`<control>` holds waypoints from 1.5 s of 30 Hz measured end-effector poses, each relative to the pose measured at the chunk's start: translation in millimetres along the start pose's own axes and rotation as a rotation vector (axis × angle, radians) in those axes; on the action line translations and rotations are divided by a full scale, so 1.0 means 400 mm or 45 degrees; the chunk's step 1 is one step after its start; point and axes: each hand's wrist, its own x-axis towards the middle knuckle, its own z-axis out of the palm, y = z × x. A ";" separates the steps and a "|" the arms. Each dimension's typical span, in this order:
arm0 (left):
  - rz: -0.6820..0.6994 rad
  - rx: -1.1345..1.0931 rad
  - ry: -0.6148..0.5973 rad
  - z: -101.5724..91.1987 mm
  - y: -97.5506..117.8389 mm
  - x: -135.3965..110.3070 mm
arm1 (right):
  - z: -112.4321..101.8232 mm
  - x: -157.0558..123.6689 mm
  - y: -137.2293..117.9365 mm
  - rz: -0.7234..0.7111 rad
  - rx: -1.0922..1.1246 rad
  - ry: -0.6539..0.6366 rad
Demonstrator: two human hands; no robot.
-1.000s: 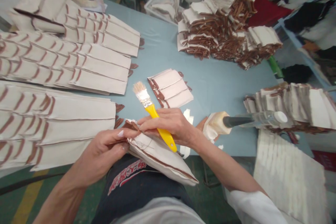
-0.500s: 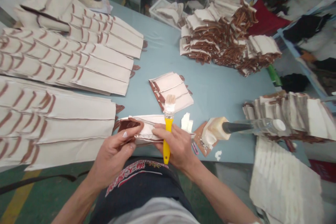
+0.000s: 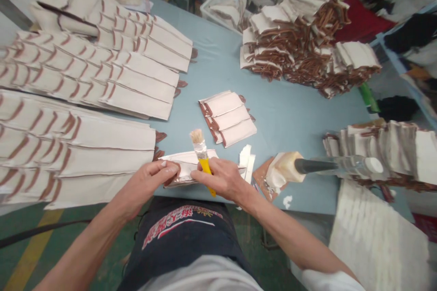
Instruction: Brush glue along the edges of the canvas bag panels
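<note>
Where the left hand (image 3: 153,181) is placed: the brown left end of a folded piece (image 3: 187,172) is pinched between thumb and fingers.
Right hand (image 3: 225,178): closed round a yellow brush (image 3: 202,153), bristles pointing far; the piece's right part is also gripped.
Piece: held at the near edge of the surface (image 3: 283,113), between the two hands, which are apart.
Step in hand: judged to be the working of the brown end, with the brush merely carried.
Next move: a steady two-handed grip seems called for, bristles clear of the piece.
Just beyond: a small stack (image 3: 229,118) is set far of the brush; white scraps (image 3: 246,158) and a black-handled tool (image 3: 316,166) are seen right.
Farther out: brown-edged rows (image 3: 126,138) are laid left; a heap (image 3: 297,36) is piled far right.
</note>
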 end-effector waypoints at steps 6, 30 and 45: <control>-0.086 0.118 -0.047 -0.034 -0.026 0.016 | 0.027 0.013 -0.013 -0.050 0.009 -0.087; -0.343 -0.095 -0.317 0.053 -0.076 0.085 | 0.024 -0.010 0.018 -0.166 -0.078 -0.206; -0.336 -0.315 -0.223 0.035 -0.051 0.054 | -0.003 -0.017 0.036 -0.132 -0.084 -0.087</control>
